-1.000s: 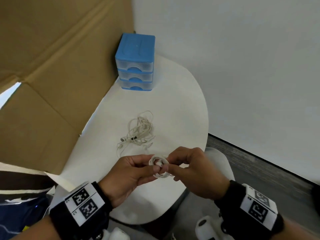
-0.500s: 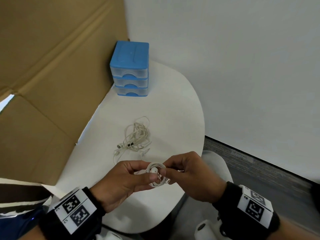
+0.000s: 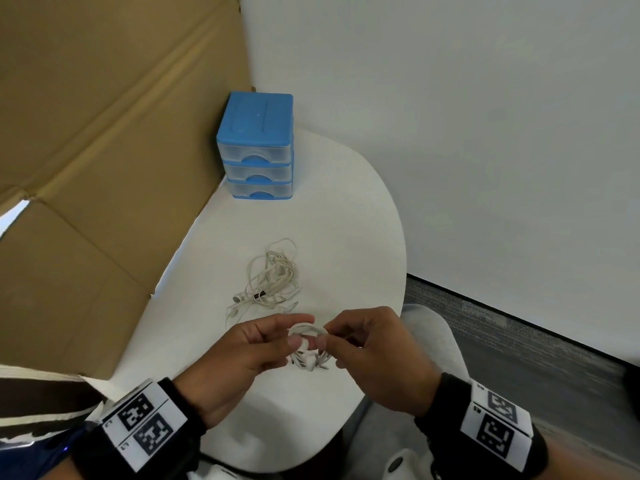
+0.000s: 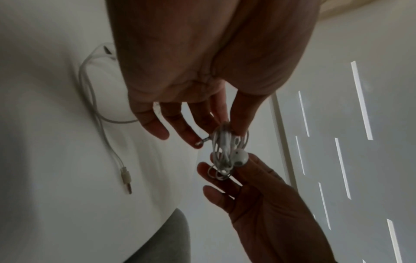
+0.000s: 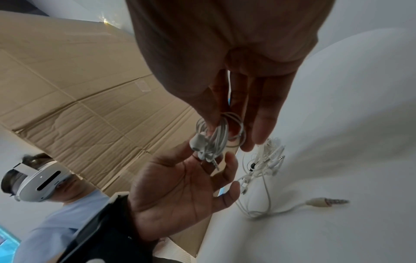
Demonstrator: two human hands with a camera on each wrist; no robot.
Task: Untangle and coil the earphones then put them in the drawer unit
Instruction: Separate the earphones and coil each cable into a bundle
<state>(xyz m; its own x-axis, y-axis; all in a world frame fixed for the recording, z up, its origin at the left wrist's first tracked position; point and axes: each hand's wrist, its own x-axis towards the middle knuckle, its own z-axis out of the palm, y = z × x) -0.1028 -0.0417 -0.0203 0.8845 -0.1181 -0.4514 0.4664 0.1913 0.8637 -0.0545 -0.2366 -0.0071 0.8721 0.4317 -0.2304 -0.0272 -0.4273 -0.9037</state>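
While a second, tangled set of white earphones (image 3: 268, 277) lies loose on the white table (image 3: 346, 209), a person holds a small coil of white earphones (image 3: 308, 344) above the table's near edge, pinched between both hands. Left hand (image 3: 242, 355) grips the coil between thumb and forefinger, the other fingers loosely spread in the right wrist view; right hand (image 3: 377, 355) pinches the opposite side of the loops with thumb and fingertips (image 5: 258, 129). An earbud (image 4: 239, 157) pokes out of the bundle beside the right thumb, and the metal jack plug (image 4: 203, 141) sticks out toward the left fingers. Beyond the tangled set, at the table's far end, stands the blue three-drawer unit (image 3: 256, 147), all drawers closed, just beside a wall of brown cardboard (image 3: 104, 150). One jack plug (image 5: 326, 202) of the tangled set trails out flat on the tabletop. Black wristbands with printed square markers (image 3: 145, 427) wrap both wrists.
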